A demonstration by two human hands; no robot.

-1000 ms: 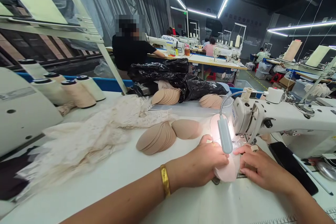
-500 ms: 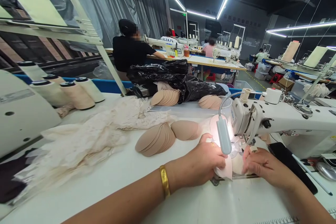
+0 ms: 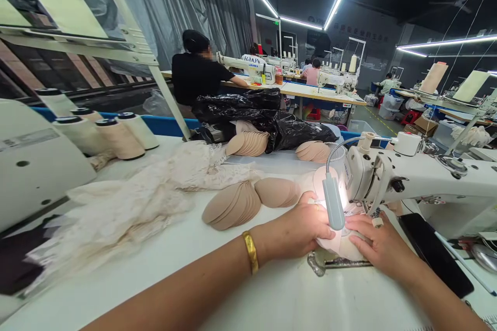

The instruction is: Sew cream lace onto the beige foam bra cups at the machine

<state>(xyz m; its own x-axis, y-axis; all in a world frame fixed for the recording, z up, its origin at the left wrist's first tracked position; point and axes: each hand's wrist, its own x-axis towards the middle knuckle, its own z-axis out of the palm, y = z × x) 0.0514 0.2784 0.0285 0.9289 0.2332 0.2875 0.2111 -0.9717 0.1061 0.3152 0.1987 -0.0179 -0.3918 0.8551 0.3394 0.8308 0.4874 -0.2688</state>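
A pale pink bra cup (image 3: 334, 244) lies under the needle area of a white sewing machine (image 3: 373, 173). My left hand (image 3: 297, 227) grips its left side with curled fingers; the lamp covers part of the fingertips. On the cup's right side, my right hand (image 3: 382, 245) presses down with fingers stretched and spread. A grey lamp (image 3: 333, 201) on a bendable neck lights the cup brightly. Beside my left hand, stacks of beige cup pads (image 3: 233, 206) are fanned out on the white tabletop (image 3: 279, 295). Another pink cup piece (image 3: 319, 180) sits behind the lamp.
Cream lace fabric (image 3: 132, 207) spreads across the left of the table, near thread cones (image 3: 120, 139). Black plastic bags (image 3: 267, 119) lie at the far edge. A dark phone (image 3: 435, 253) rests at the right. Ahead, a co-worker in black (image 3: 200, 80) sits at another machine.
My right hand has gone from a bunched pinch at the cup's edge to lying flatter with fingers spread on it. The cup now lies flatter, uncovering more of the metal plate's front edge.
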